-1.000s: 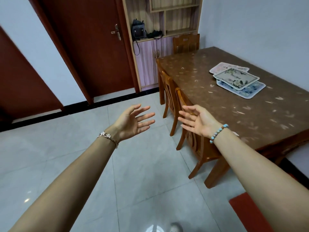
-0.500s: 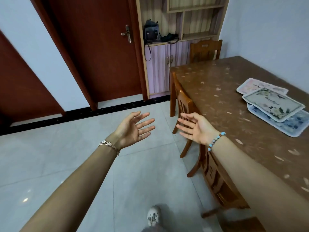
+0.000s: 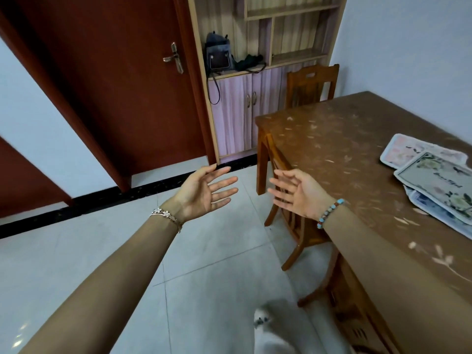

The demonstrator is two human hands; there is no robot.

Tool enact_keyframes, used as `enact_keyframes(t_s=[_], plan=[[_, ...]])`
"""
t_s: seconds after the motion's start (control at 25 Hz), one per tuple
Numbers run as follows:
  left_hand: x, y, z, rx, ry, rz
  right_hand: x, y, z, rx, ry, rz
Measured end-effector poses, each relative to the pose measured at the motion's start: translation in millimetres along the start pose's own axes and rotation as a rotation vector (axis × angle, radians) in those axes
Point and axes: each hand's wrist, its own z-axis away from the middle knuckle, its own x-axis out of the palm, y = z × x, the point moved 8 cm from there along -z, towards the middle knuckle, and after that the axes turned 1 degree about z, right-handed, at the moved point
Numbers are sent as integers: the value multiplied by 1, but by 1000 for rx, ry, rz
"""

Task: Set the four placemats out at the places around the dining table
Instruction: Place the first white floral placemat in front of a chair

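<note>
Hands out front, palms facing each other, fingers spread and loose, gripping nothing: left hand (image 3: 204, 194) hovering over the floor tiles, right hand (image 3: 300, 194) just off the dining table (image 3: 332, 149) edge, above a tucked-in chair (image 3: 288, 200). Arms stretching forward, wrists level. Placemats (image 3: 431, 175) lying in an overlapping stack on the tabletop, well to the right of the right hand, none set out yet. Looking like the approach, with pickup not started. Next move probably calling for turning right, reaching across the table and lifting the stack or peeling off the top mat.
</note>
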Motion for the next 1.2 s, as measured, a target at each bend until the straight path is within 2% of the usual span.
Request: enact_keyframes(t_s=[0.4,0.6,0.96,1.2], plan=[[-42,137,-200,-2,-42,-41,18,-142,-198,-77,2,-13],[-57,188,-284,-30,-92,-25,22,-183,-276,-58,29,-50],[-68,298,-474,-122,-283,-161,19,-266,-409,-129,237,-218],[-4,310,-581,-274,-479,-312,-32,-287,-420,-222,438,-417]])
